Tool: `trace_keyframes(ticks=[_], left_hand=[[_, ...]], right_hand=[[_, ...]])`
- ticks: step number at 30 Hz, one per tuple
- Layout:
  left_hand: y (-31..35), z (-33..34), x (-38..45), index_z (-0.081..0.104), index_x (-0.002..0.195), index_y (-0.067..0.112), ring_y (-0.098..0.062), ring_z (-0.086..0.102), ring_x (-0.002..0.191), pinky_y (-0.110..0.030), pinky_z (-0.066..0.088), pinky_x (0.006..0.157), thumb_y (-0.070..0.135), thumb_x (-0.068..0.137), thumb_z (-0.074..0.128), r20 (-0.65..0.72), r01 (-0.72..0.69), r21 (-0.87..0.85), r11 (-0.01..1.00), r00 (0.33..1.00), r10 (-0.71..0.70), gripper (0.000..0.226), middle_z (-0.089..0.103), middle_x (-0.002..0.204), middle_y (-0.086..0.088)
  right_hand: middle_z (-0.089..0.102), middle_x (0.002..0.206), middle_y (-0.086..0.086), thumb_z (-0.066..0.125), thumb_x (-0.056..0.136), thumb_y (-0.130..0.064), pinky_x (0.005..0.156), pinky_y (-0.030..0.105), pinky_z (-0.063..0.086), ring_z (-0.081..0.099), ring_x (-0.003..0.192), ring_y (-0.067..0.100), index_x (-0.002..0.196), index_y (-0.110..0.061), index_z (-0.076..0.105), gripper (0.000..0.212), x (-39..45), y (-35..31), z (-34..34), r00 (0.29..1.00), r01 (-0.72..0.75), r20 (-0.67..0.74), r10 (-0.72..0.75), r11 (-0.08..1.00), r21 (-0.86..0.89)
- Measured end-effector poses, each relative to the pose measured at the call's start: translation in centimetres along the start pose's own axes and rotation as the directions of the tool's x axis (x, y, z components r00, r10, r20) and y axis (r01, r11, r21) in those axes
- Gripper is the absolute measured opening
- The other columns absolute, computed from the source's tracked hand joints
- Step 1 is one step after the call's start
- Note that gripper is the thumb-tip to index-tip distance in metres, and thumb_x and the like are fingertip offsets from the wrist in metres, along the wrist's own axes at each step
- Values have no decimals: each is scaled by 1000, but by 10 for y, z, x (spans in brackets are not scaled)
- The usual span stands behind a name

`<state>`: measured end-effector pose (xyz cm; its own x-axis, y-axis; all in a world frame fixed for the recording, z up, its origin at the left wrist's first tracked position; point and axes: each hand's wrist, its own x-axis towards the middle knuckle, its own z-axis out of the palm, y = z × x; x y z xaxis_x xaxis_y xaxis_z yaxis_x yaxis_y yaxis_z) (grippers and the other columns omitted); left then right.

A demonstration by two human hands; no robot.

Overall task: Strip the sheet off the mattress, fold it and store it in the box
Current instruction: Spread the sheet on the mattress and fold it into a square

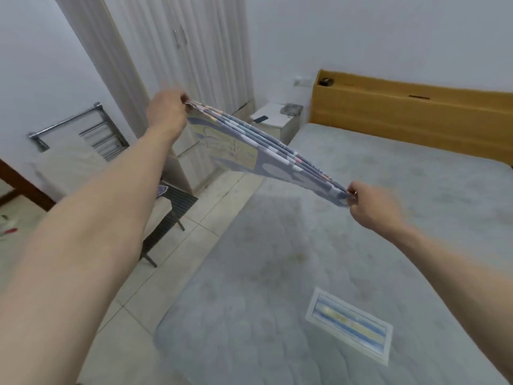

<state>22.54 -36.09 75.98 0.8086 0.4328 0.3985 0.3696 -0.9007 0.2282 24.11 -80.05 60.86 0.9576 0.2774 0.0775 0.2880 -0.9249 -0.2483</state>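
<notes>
Above bare mattress (319, 245), both hands' grip pinching folded sheet (249, 145) ends, fingertips hidden

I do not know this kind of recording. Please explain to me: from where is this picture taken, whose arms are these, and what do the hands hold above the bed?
There is no machine here. A person wears a wide-angle camera on the head, looking forward and down, so you see that person's own two arms. The left hand and the right hand each pinch one end of a patterned sheet, already folded into several layers and stretched between them in the air. Below lies the bare grey mattress, so the sheet is already off it. A sewn label sits on the mattress near the person. Behind are a wooden headboard, a small white bedside table and a wardrobe. I cannot pick out a storage box in this picture.
</notes>
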Motion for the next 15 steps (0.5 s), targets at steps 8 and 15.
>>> trace_keyframes(ticks=[8,15], left_hand=[[-50,4,-67,67,120,14,-45,62,111,-44,50,90,2,97,44,128,29,225,974,990,-59,34,65,121,-25],[-57,12,-80,61,117,12,-46,62,101,-46,49,81,4,98,36,88,-10,217,976,996,-10,33,64,113,-27]], right_hand=[[68,105,12,49,85,-27,67,32,39,66,97,35,104,-23,55,20,-159,-113,62,847,377,394,-356,926,25],[62,71,-11,66,76,-26,61,29,42,60,72,14,86,-19,59,14,-192,-167,42,601,153,585,-544,798,583]])
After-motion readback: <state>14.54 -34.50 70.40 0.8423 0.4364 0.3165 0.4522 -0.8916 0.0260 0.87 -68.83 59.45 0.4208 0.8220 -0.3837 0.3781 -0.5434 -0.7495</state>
